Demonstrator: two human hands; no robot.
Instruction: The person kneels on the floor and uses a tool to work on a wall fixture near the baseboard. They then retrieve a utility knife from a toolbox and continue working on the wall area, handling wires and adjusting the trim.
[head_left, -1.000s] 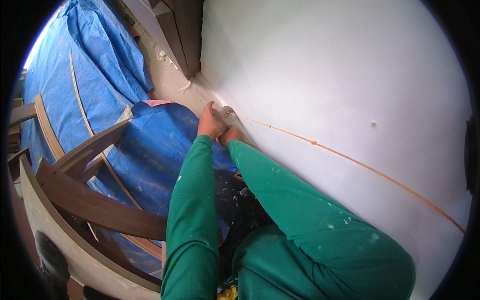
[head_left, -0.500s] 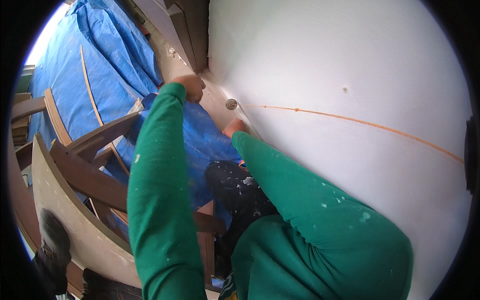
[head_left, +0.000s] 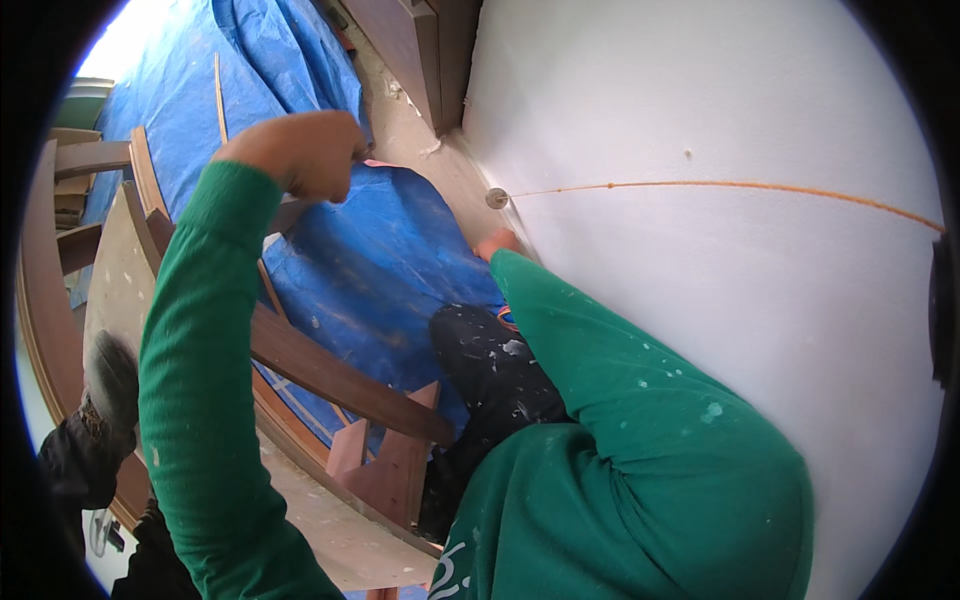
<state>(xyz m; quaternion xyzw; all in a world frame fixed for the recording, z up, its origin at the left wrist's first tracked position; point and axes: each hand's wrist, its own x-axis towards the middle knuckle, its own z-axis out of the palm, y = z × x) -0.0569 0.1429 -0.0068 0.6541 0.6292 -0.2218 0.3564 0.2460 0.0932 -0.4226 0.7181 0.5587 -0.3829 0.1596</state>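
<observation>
My left hand (head_left: pixel 312 158) is raised over the blue tarp (head_left: pixel 375 240), fingers curled and blurred; whatever they may hold is hidden. My right hand (head_left: pixel 496 244) is low beside the base of the white wall (head_left: pixel 690 290), fingers curled, their contents too small to make out. Just above it, a small round grey disc (head_left: pixel 497 198) sits at the wall's base, with a thin orange cord (head_left: pixel 760 186) running from it rightward across the wall. My dark, paint-spattered knee (head_left: pixel 470 340) lies below, between my green-sleeved forearms.
Curved wooden pieces (head_left: pixel 350 385) lie piled on the left and below. A dark wooden frame (head_left: pixel 445 70) stands at the wall's far end, beside a bare strip of floor (head_left: pixel 390 100). A grey shoe (head_left: pixel 112 375) with dark trousers is at lower left; whose, I cannot tell.
My left hand has pulled away from the disc, rising leftward and nearer. My right hand stays low by the wall. The view has shifted, and the cord now appears flatter.
</observation>
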